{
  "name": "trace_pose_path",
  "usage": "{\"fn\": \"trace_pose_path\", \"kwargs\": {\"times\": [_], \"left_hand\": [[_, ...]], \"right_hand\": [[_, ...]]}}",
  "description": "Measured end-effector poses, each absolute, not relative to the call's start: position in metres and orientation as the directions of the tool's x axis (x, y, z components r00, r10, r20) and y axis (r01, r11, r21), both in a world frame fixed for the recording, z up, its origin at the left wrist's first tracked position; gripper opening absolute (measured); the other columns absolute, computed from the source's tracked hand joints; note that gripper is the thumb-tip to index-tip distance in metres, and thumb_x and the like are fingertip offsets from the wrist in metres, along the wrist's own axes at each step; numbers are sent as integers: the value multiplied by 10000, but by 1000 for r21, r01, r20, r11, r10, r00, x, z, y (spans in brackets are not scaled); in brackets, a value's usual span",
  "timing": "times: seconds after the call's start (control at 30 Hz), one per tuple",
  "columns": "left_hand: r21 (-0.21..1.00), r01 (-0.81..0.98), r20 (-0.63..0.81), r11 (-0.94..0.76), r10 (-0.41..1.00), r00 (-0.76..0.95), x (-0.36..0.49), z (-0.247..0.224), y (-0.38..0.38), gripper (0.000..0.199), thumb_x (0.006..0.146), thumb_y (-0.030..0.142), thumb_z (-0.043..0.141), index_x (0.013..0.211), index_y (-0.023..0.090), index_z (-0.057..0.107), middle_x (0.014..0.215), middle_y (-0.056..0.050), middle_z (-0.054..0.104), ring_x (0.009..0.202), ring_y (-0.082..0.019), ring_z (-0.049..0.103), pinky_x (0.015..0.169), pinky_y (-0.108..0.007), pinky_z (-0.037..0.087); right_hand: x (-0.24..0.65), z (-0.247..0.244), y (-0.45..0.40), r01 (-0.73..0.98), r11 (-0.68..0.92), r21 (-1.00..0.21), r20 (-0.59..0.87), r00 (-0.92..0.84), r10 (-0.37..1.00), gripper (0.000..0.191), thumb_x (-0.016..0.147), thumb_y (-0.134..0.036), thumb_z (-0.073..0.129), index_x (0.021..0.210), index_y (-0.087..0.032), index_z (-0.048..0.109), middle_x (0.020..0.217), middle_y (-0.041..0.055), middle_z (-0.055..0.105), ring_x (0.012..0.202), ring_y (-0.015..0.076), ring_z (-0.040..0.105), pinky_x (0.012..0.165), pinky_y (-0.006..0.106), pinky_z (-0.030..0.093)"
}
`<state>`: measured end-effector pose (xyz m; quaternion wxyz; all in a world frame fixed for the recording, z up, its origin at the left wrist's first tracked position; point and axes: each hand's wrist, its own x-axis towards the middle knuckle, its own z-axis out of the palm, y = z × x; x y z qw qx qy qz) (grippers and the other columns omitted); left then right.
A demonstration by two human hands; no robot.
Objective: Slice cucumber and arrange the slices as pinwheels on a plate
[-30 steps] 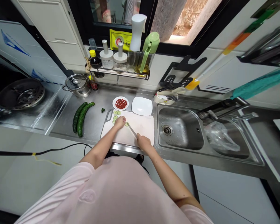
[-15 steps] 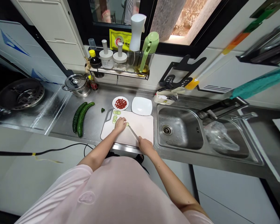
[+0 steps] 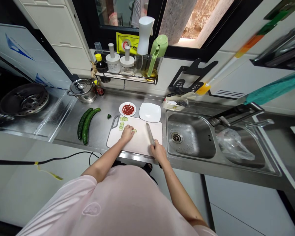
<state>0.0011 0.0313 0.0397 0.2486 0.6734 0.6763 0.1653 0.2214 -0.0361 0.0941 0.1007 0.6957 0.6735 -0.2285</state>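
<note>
My left hand [image 3: 127, 132] is closed at the middle of the white cutting board [image 3: 140, 144], fingers bent around pale green cucumber slices [image 3: 134, 130] that show at its right side. How much cucumber lies under the fingers is hidden. Beyond that hand, several cut cucumber rounds [image 3: 122, 124] lie in short overlapping rows. In my right hand [image 3: 159, 151] is the handle of a kitchen knife [image 3: 149, 133]; its blade points away from me over the board's right part, apart from the cucumber.
Two whole cucumbers [image 3: 89, 126] and a small cucumber end [image 3: 109, 116] lie left of the board. Behind it stand a plate of chopped red chillies [image 3: 127, 109] and a white dish [image 3: 149, 112]. A sink [image 3: 190, 134] is at right, a lidded pot [image 3: 82, 90] at back left.
My right hand has swung the knife to the right, away from the cucumber, and turned the blade more straight ahead. My left hand stays nearly in place.
</note>
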Motion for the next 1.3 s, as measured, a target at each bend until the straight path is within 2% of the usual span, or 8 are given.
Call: {"fn": "trace_pose_path", "kwargs": {"times": [0.27, 0.4, 0.53, 0.63, 0.7, 0.87, 1.07, 1.3], "left_hand": [[577, 803, -154, 145, 986, -67, 4, 32, 42, 145, 747, 175, 584, 892, 179, 596, 957, -61, 560, 903, -176, 538, 801, -274, 411], [600, 779, -179, 179, 980, -88, 5, 34, 42, 123, 747, 163, 571, 866, 192, 586, 878, -34, 605, 805, -150, 555, 717, -252, 410], [638, 732, -224, 238, 967, -120, 6, 34, 41, 114, 757, 150, 555, 855, 201, 586, 812, -11, 630, 755, -131, 566, 688, -233, 410], [679, 682, -236, 272, 960, -148, 5, 35, 37, 169, 751, 137, 553, 900, 212, 582, 791, 6, 635, 742, -119, 572, 684, -221, 414], [699, 657, -236, 281, 959, -159, 4, 36, 33, 158, 755, 163, 560, 903, 214, 582, 788, 10, 636, 736, -114, 572, 680, -216, 416], [691, 647, -216, 322, 947, -240, -4, 46, 21, 106, 798, 257, 540, 890, 222, 580, 820, 7, 647, 734, -112, 573, 683, -217, 412], [627, 672, -139, 394, 906, -400, -26, 53, 10, 126, 807, 230, 498, 911, 239, 568, 870, 8, 650, 778, -125, 574, 674, -224, 383], [530, 715, -119, 456, 875, -470, -52, 52, -1, 144, 807, 217, 485, 924, 242, 565, 889, -6, 644, 890, -157, 568, 758, -253, 365]], "right_hand": [[217, 89, -39, 919, -32, -394, -326, -107, 939, 489, 923, -303, 334, 1401, -229, 263, 1190, 70, 588, 1019, 198, 566, 805, 265, 373], [214, 86, -39, 901, -81, -425, -323, -67, 944, 520, 929, -319, 332, 1422, -184, 237, 1148, 94, 606, 998, 198, 576, 801, 261, 385], [215, 79, -36, 906, -138, -400, -317, 5, 948, 455, 922, -331, 362, 1335, -140, 383, 1037, 112, 651, 924, 194, 601, 763, 240, 380], [216, 74, -35, 924, -138, -357, -320, 18, 947, 357, 921, -363, 367, 1130, -143, 557, 934, 110, 671, 865, 195, 610, 704, 229, 363], [216, 72, -35, 935, -128, -332, -326, 14, 945, 346, 922, -380, 368, 1023, -147, 603, 885, 108, 675, 827, 190, 613, 671, 226, 349], [214, 68, -35, 945, -119, -303, -333, 11, 943, 355, 926, -394, 366, 979, -148, 615, 861, 109, 678, 810, 184, 613, 649, 225, 332], [213, 71, -34, 961, -101, -256, -362, 2, 932, 406, 945, -431, 311, 1024, -149, 593, 887, 119, 669, 840, 197, 619, 663, 237, 344], [210, 80, -35, 982, -98, -163, -428, 19, 903, 446, 960, -452, 249, 1107, -155, 548, 939, 130, 654, 883, 217, 617, 703, 265, 374]]}}
